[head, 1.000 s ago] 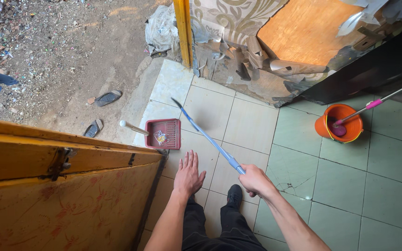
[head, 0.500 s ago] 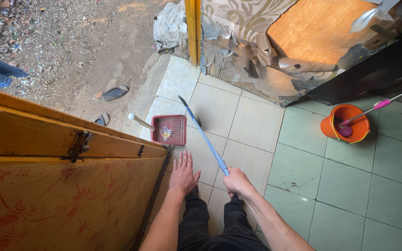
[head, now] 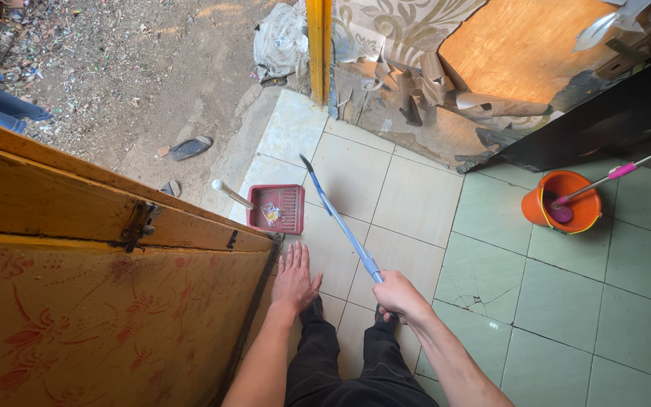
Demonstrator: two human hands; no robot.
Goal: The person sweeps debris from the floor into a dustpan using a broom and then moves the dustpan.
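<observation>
My right hand (head: 399, 295) grips the lower end of a blue broom handle (head: 339, 220) that slants up and left across the tiled floor, its dark tip near the doorway. A red dustpan (head: 276, 209) with a pale handle lies on the tiles at the threshold, a bit of litter inside. My left hand (head: 294, 281) hovers flat with fingers spread, holding nothing, just below the dustpan and next to the door's edge.
A yellow wooden door (head: 99, 301) stands open at the left. An orange bucket (head: 563, 200) with a pink-handled mop stands at the right. Beyond the step lie dirt ground and two sandals (head: 190, 147). Torn wall covering (head: 416, 90) lines the back.
The view has shifted slightly toward the door. My right hand with the broom handle has moved a little left and nearer, then eased right; the left hand stays spread.
</observation>
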